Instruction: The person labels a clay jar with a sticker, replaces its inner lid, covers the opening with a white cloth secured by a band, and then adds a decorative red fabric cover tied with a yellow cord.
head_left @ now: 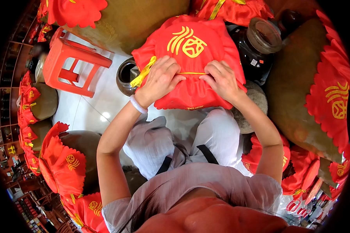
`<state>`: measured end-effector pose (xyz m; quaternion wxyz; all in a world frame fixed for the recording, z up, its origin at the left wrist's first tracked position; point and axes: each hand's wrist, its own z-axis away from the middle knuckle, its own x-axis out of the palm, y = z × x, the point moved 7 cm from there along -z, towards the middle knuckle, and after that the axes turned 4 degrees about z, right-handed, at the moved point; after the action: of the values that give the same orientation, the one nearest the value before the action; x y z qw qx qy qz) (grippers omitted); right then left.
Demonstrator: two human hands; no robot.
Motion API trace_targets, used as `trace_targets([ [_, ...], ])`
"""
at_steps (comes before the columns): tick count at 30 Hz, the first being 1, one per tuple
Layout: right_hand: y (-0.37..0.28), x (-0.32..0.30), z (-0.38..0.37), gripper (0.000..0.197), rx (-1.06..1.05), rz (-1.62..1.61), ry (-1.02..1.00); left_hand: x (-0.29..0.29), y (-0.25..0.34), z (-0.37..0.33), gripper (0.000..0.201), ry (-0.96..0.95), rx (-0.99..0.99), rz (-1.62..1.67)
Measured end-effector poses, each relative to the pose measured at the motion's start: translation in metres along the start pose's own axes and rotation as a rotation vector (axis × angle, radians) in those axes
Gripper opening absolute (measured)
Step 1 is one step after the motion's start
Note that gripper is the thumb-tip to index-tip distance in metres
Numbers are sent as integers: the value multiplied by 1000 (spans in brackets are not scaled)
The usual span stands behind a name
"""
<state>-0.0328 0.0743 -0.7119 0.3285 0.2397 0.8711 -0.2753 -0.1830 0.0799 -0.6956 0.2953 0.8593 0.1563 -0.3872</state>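
A red satin cloth cover (206, 39) with yellow printed characters lies over a large rounded form in front of me. A thin yellow cord (192, 73) runs across the cloth, taut between my two hands. My left hand (162, 75) pinches the cord at its left end, fingers curled against the cloth. Opposite it, my right hand (221, 79) pinches the cord with thumb and fingers. A yellow ribbon bow (144, 72) sits at the cover's left edge, beside my left wrist. What lies beneath the cloth is hidden.
A red plastic stool (72, 62) stands on the pale tiled floor at the left. Close to the cover are a small dark pot (125, 77) and a dark jar with a glass lid (263, 35). Large brown jars with red covers (295, 89) crowd the right side.
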Motion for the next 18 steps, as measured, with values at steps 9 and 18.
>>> trace_targets([
  [9, -8, -8, -5, 23, -79, 112, -10, -1, 11, -7, 27, -34, -20, 20],
  [18, -3, -5, 1, 20, -68, 61, 4, 17, 15, -12, 21, -54, -65, -33],
])
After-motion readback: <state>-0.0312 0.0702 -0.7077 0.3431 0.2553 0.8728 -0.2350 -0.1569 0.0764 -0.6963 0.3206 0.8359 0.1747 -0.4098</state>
